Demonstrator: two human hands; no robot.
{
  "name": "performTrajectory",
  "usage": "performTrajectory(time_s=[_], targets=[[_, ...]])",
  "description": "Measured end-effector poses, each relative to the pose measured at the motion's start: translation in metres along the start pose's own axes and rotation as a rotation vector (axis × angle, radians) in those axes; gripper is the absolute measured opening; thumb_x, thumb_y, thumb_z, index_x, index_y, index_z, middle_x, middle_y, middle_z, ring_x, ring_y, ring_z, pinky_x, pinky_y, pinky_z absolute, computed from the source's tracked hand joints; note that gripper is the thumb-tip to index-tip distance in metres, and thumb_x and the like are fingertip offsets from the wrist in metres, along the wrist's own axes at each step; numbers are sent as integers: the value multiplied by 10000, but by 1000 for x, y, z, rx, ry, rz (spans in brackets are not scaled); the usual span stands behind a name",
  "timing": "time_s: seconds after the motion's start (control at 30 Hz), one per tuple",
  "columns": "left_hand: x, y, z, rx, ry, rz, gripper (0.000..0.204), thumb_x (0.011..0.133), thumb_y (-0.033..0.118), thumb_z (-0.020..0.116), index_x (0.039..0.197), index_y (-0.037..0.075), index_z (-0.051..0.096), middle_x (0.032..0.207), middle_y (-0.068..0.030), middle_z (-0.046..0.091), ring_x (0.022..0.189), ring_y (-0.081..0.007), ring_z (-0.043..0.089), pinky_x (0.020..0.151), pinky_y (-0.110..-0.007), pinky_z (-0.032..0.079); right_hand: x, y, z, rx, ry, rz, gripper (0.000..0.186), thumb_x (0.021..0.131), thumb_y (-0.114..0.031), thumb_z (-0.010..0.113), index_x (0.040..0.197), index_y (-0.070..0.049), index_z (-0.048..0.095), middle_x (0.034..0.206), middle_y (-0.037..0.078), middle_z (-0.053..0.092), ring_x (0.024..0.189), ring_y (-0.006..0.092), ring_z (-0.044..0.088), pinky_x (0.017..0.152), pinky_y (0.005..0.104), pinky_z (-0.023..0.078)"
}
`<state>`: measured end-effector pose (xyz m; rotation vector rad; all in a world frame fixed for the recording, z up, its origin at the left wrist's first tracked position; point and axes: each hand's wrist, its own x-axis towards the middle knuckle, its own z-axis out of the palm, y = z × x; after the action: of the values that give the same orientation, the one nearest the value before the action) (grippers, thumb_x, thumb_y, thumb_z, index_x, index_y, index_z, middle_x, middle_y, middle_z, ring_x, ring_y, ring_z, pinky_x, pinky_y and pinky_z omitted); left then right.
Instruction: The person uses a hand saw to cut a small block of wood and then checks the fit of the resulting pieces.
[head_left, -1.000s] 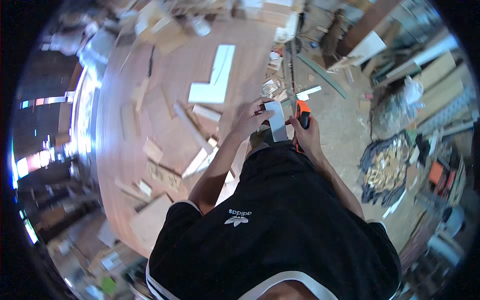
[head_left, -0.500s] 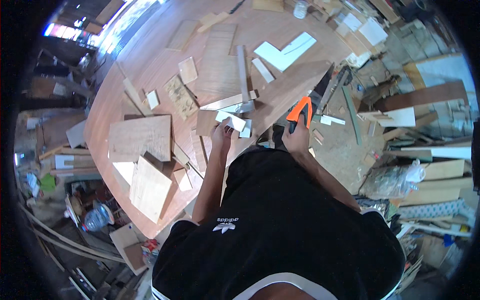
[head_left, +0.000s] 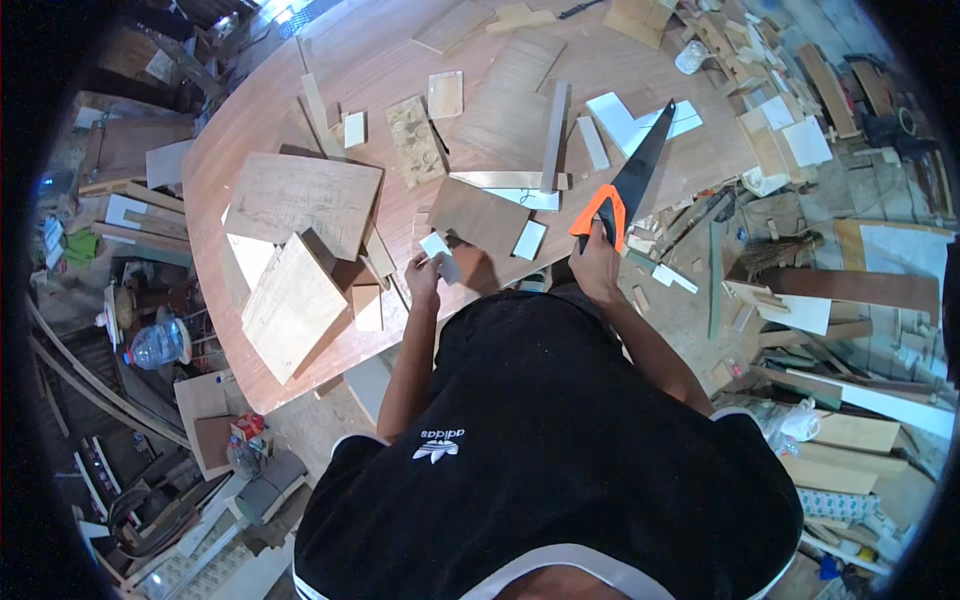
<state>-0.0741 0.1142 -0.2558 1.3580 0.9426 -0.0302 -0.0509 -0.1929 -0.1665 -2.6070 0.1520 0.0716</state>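
My left hand (head_left: 425, 279) is closed on a small white piece of board (head_left: 436, 245) above the table's near edge. In my right hand (head_left: 597, 265) is a handsaw (head_left: 643, 165), gripped by its orange and black handle. Its dark blade points away and partly covers an L-shaped white board (head_left: 612, 118). Between my hands lie a brown wooden board (head_left: 482, 215) and another small white piece (head_left: 529, 240). Just beyond them, a long straight bar (head_left: 555, 138) meets a wooden strip (head_left: 480, 180), and a marked white piece (head_left: 537, 198) shows under them. A narrow white strip (head_left: 592, 143) lies beside the bar.
Larger boards (head_left: 305, 205) are stacked on the left of the wooden table (head_left: 225, 180), with a speckled board (head_left: 416, 140) farther in. A clear jar (head_left: 691, 57) stands at the far right. Offcuts and planks (head_left: 850, 288) litter the floor right; a plastic bottle (head_left: 158, 345) is at left.
The view has shifted. My left hand has carried the small white piece leftward, away from the bar. The saw has risen, and its blade now overlaps the L-shaped white board.
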Motion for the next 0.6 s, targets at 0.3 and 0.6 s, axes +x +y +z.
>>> performTrajectory(time_s=[0.3, 0.6], targets=[[36, -33, -50, 315, 244, 121, 399, 757, 120, 716, 1076, -37, 535, 924, -173, 628, 790, -212, 621, 684, -305, 502, 40, 17, 22, -238, -183, -58, 381, 809, -165, 544, 1118, -13, 383, 891, 228, 613, 755, 400, 623, 654, 499, 478], [43, -31, -74, 513, 336, 361, 323, 752, 136, 630, 981, -91, 600, 762, -147, 634, 657, -185, 597, 611, -313, 484, 106, 43, 19, -200, -249, -156, 476, 790, -164, 612, 1185, 14, 414, 1109, 221, 539, 1075, 354, 519, 856, 439, 460]])
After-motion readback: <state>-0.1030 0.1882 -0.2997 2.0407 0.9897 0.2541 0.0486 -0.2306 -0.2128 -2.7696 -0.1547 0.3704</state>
